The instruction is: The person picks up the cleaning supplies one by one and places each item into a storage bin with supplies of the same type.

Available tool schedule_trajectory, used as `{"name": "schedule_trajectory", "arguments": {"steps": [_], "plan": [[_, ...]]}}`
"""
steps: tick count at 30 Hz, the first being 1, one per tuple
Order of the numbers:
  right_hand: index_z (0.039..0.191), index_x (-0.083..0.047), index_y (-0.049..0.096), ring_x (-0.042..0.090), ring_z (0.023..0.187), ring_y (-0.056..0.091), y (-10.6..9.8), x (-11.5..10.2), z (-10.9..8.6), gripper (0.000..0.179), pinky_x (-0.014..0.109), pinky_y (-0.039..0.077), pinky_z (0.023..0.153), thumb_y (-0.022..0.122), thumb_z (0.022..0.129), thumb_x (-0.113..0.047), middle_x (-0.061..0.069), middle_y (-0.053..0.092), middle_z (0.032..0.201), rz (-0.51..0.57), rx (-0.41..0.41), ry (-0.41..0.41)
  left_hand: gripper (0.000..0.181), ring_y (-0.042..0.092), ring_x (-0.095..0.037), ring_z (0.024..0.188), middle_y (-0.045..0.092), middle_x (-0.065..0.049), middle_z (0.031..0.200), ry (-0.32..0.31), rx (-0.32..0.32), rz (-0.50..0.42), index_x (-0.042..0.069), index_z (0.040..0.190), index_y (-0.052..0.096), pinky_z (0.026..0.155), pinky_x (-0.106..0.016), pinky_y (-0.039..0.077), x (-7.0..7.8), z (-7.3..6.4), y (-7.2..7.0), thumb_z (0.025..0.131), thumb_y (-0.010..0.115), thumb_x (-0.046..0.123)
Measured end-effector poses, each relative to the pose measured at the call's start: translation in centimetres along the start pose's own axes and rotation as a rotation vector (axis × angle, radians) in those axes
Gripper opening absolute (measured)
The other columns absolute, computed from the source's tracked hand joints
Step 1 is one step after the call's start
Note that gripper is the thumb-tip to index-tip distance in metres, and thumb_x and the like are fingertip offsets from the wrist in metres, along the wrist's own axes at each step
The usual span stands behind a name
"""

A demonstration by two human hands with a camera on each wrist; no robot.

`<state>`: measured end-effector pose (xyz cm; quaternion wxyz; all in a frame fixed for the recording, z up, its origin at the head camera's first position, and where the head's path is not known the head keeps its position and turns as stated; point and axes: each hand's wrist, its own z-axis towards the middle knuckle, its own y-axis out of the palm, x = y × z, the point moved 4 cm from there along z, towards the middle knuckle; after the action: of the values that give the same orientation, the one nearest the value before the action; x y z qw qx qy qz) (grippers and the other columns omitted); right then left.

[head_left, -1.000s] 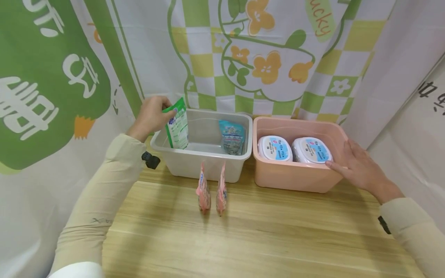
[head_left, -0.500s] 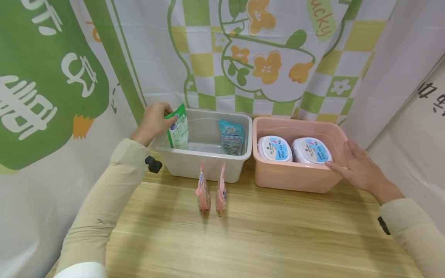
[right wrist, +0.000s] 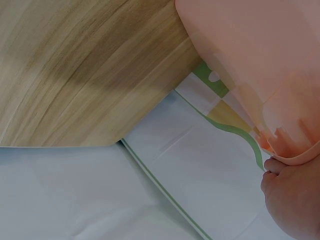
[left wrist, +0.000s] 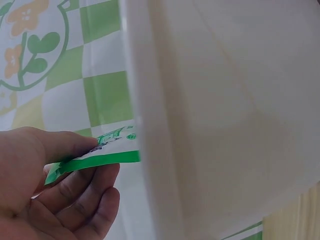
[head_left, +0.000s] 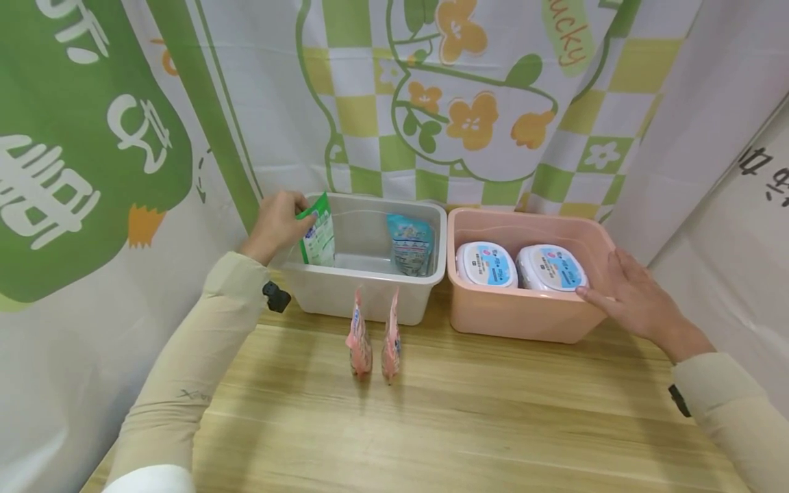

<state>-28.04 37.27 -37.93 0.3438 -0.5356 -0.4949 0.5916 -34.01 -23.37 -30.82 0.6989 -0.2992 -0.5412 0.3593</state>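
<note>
In the head view my left hand [head_left: 279, 222] pinches a green-and-white pouch [head_left: 319, 238] near its top edge. The pouch stands upright inside the left end of the grey bin [head_left: 345, 296]. The left wrist view shows the thumb over the pouch [left wrist: 112, 148] and curled fingers under it, just past the bin's pale wall [left wrist: 210, 120]. A blue pouch [head_left: 411, 245] leans at that bin's right end. My right hand [head_left: 641, 298] rests on the right end of the pink bin [head_left: 524, 315], fingers straight along the side, thumb at the front rim.
Two white tubs [head_left: 488, 264] with blue labels sit in the pink bin. Two pink pouches [head_left: 360, 342] stand edge-on before the grey bin on the wooden table [head_left: 468, 424]. A patterned curtain [head_left: 382, 137] hangs close behind both bins.
My left hand has lowered, and the green-and-white pouch has sunk a little deeper into the grey bin. My right hand stays on the pink bin's end.
</note>
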Motion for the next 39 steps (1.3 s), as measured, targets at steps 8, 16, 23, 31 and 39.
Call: {"name": "schedule_trajectory", "arguments": {"steps": [8, 16, 23, 31, 39], "plan": [[0.162, 0.004, -0.019, 0.055, 0.159, -0.014, 0.2, 0.0, 0.0, 0.107, 0.081, 0.005, 0.121, 0.041, 0.106, -0.066, 0.026, -0.028, 0.17, -0.007, -0.006, 0.0, 0.02, 0.065, -0.033, 0.089, 0.074, -0.025, 0.102, -0.002, 0.003, 0.006, -0.006, 0.103, 0.073, 0.074, -0.038, 0.054, -0.7, 0.1, 0.8, 0.101, 0.067, 0.012], [0.161, 0.004, -0.02, 0.056, 0.159, -0.013, 0.3, 0.1, 0.0, 0.108, 0.08, 0.005, 0.121, 0.041, 0.106, -0.066, 0.028, -0.027, 0.17, -0.007, -0.007, 0.007, 0.02, 0.066, -0.036, 0.094, 0.074, -0.026, 0.104, 0.0, 0.003, 0.026, -0.007, 0.104, 0.073, 0.082, -0.046, 0.055, -1.0, 0.0, 1.4, 0.101, 0.067, 0.012], [0.161, 0.004, -0.02, 0.055, 0.159, -0.013, 0.3, 0.1, 0.1, 0.109, 0.079, 0.004, 0.122, 0.041, 0.106, -0.067, 0.029, -0.026, 0.17, -0.007, -0.005, 0.005, 0.02, 0.065, -0.037, 0.094, 0.073, -0.027, 0.105, 0.004, -0.008, 0.034, -0.009, 0.105, 0.072, 0.084, -0.05, 0.054, -1.2, -0.1, 2.0, 0.101, 0.066, 0.011], [0.161, 0.003, -0.021, 0.055, 0.159, -0.011, 0.3, 0.2, 0.2, 0.108, 0.079, 0.004, 0.122, 0.041, 0.106, -0.066, 0.029, -0.025, 0.171, -0.007, 0.004, 0.001, 0.022, 0.066, -0.034, 0.093, 0.073, -0.027, 0.107, -0.005, -0.033, 0.037, -0.009, 0.108, 0.072, 0.08, -0.046, 0.055, -1.3, -0.1, 2.4, 0.102, 0.064, 0.011], [0.162, 0.001, -0.021, 0.054, 0.16, -0.012, 0.3, 0.2, 0.2, 0.108, 0.079, 0.003, 0.122, 0.042, 0.106, -0.067, 0.027, -0.024, 0.171, 0.008, 0.007, 0.002, 0.02, 0.066, -0.036, 0.092, 0.075, -0.027, 0.104, 0.017, -0.026, 0.067, -0.009, 0.102, 0.073, 0.082, -0.049, 0.055, -1.5, 0.2, 2.7, 0.1, 0.066, 0.01]]}}
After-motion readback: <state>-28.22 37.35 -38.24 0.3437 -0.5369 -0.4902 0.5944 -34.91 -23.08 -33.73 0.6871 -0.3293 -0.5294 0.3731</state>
